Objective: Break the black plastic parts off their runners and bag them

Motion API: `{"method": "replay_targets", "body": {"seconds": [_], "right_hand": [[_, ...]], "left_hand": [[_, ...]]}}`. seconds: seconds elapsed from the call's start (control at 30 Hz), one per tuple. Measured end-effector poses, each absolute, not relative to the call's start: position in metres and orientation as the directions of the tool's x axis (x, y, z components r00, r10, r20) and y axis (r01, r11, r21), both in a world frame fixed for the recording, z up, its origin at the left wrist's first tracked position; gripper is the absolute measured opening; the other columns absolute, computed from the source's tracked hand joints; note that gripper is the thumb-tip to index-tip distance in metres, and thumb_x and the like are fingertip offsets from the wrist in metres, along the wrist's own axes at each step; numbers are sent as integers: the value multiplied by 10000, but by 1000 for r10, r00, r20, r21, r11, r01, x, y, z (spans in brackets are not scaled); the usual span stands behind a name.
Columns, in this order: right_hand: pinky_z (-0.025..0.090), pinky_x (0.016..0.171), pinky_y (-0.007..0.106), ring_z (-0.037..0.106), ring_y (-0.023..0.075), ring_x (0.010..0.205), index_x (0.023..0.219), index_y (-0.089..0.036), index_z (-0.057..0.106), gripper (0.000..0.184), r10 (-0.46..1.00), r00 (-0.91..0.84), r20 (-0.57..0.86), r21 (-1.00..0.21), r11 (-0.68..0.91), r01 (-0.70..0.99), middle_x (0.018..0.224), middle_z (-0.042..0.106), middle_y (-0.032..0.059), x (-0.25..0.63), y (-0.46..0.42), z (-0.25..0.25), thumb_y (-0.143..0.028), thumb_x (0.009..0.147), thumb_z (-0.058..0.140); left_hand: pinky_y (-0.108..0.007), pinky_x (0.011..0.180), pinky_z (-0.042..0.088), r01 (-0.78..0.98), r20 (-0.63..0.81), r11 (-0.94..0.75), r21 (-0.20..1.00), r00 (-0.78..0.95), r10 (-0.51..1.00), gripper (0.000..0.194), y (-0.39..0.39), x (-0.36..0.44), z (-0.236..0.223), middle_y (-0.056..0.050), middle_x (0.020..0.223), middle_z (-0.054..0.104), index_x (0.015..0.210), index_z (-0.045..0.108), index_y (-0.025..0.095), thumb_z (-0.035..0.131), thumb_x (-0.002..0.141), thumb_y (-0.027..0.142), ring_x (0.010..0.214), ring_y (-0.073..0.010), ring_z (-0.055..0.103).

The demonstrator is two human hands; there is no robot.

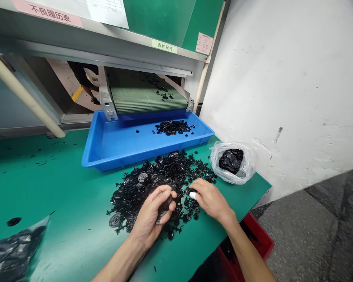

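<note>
The step in hand looks like picking black parts from the pile point(153, 176), which lies mid-table between the tray point(117, 143) on the far side and the person. The left hand point(153, 209) is curled around dark discs point(164, 205) over the pile's near part. The right hand point(208, 197), one finger wearing a white cover point(193, 195), reaches to the pile's right side, its fingertips at a small part point(188, 191); whether they pinch it or only touch it, I cannot tell. The open bag point(241, 174) of black parts stands to the far right. As I judge it, the next move calls for a light, precise fingertip pinch, freeing one part from its tangled neighbours without spilling the left hand's load.
</note>
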State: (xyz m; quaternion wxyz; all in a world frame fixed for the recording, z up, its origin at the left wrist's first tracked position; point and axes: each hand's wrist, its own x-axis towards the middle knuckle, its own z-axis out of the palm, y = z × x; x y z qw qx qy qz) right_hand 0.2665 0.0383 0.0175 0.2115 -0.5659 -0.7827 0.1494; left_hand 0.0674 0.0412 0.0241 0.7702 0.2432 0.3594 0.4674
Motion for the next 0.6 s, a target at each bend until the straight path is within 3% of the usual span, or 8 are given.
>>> {"method": "replay_targets", "body": {"seconds": [0.2,0.37,0.6], "right_hand": [[388,651,251,608,172,838,991,-220,678,283,968,-248,-43,-293,225,929,998,632,33,257,52,27,-66,824,510],[335,622,254,587,160,764,881,-211,653,229,973,-229,-17,-247,218,944,902,622,26,254,54,24,-69,860,476],[326,620,258,577,172,777,991,-203,604,270,974,-224,-12,-254,214,943,913,612,33,255,49,23,-49,843,439]], "left_hand": [[-103,293,336,-604,-405,513,610,319,857,128,41,66,26,-26,764,617,871,636,144,659,807,251,576,-100,597],[-105,327,377,-630,-401,501,594,307,863,167,41,66,25,11,722,557,835,622,161,694,802,308,635,-104,614],[-69,286,253,-583,-366,524,621,376,851,277,38,69,17,27,717,521,918,632,153,794,709,235,529,-43,491]]}}
